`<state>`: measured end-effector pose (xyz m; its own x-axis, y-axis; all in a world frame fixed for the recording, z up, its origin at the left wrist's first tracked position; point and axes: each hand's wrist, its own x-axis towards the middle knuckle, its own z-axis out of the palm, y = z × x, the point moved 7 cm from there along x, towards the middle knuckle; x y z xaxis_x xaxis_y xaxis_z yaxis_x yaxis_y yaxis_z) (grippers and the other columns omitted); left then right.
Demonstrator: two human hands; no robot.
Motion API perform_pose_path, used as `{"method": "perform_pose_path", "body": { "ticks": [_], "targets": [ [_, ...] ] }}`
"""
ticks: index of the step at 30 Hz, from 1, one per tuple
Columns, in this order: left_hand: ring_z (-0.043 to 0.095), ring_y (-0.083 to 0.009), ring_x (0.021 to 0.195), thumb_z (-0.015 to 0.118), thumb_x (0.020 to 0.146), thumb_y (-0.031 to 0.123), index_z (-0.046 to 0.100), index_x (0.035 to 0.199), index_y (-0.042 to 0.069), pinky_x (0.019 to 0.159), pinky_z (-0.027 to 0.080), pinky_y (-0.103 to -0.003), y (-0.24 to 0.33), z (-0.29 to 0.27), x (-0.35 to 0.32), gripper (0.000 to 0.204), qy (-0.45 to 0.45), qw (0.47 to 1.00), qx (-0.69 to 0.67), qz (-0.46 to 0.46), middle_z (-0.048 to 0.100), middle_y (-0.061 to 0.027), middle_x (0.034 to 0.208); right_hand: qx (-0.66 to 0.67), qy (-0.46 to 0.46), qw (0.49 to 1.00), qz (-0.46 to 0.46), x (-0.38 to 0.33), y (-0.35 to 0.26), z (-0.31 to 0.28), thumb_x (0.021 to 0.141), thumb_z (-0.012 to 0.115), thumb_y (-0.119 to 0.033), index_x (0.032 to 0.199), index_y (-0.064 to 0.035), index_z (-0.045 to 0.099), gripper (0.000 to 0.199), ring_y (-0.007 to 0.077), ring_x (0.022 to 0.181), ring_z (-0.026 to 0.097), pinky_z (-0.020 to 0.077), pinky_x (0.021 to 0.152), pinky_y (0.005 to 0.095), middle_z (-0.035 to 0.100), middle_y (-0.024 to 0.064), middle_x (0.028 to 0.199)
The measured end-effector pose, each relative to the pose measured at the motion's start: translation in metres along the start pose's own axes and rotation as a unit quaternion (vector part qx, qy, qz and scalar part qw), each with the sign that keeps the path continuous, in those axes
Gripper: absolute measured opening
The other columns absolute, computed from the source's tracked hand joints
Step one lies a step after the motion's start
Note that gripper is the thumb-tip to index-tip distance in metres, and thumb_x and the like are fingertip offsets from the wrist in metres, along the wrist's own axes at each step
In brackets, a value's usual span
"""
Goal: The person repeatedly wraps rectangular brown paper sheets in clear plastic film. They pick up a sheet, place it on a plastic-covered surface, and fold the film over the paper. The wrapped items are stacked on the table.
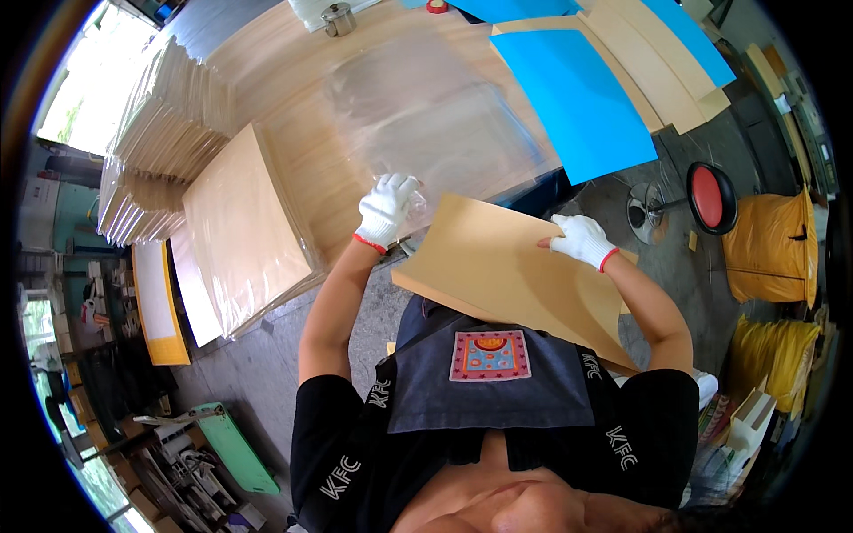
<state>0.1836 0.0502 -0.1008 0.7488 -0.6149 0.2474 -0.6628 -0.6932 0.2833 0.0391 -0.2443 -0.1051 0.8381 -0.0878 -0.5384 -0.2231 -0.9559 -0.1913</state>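
Note:
Both hands wear white knit gloves with red cuffs. My left hand [386,210] is closed at the near left edge of a stack of clear plastic bags [435,124] lying on the table, and a fold of the film shows at its fingertips. A tan cardboard sheet [506,262], slightly curved, lies tilted in front of my apron. My right hand [579,242] grips this sheet near its far right edge, bare fingertips showing against the board. The sheet's near right end passes under my right forearm.
Plastic-wrapped boards [249,222] lie at the left, beside a tall stack of wrapped boards [164,124]. Blue sheets [577,98] and tan boards [644,62] lie far right. A metal mug [338,19] stands at the back. A red-seated stool [708,195] and yellow sacks [771,249] are right.

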Motion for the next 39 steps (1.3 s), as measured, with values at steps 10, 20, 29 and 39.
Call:
{"method": "perform_pose_path", "body": {
  "ticks": [10,20,29,39],
  "targets": [
    [0.058,-0.0259,0.074,0.052,0.072,0.001,0.066,0.092,0.013,0.062,0.049,-0.035,0.014,-0.052,-0.024,0.027,-0.020,0.991,-0.117,0.061,0.059,-0.0069,0.074,0.098,0.027,0.992,0.072,0.016,0.048,0.003,0.072,0.061,-0.061,0.123,-0.0019,0.053,0.079,0.0335,0.102,0.060,0.0469,0.085,0.0402,0.062,0.0203,0.112],
    [0.060,-0.0228,0.075,0.059,0.074,0.004,0.060,0.105,0.014,0.061,0.051,-0.032,0.053,-0.070,-0.031,0.033,0.003,0.986,-0.043,0.162,0.060,-0.0048,0.086,0.112,0.085,0.986,0.091,0.026,0.057,-0.002,0.074,0.060,-0.061,0.126,-0.0005,0.051,0.081,0.0340,0.101,0.061,0.0476,0.084,0.0401,0.063,0.0220,0.108],
    [0.061,-0.0148,0.073,0.062,0.088,0.035,0.057,0.107,0.002,0.065,0.051,-0.028,-0.045,0.070,-0.103,0.039,0.056,0.551,-0.696,-0.458,0.063,-0.0086,0.089,0.140,0.104,0.982,0.069,0.041,0.050,-0.001,0.075,0.059,-0.061,0.124,0.0045,0.051,0.083,0.0344,0.103,0.059,0.0467,0.086,0.0396,0.061,0.0246,0.111],
    [0.061,-0.0150,0.065,0.061,0.085,0.007,0.061,0.099,0.005,0.058,0.047,-0.027,-0.052,-0.001,-0.086,0.015,0.192,0.836,-0.348,-0.379,0.064,-0.0069,0.078,0.123,0.190,0.972,0.059,0.060,0.057,0.008,0.076,0.058,-0.060,0.114,0.0063,0.056,0.076,0.0362,0.094,0.062,0.0478,0.080,0.0416,0.063,0.0251,0.101]
  ]
}}
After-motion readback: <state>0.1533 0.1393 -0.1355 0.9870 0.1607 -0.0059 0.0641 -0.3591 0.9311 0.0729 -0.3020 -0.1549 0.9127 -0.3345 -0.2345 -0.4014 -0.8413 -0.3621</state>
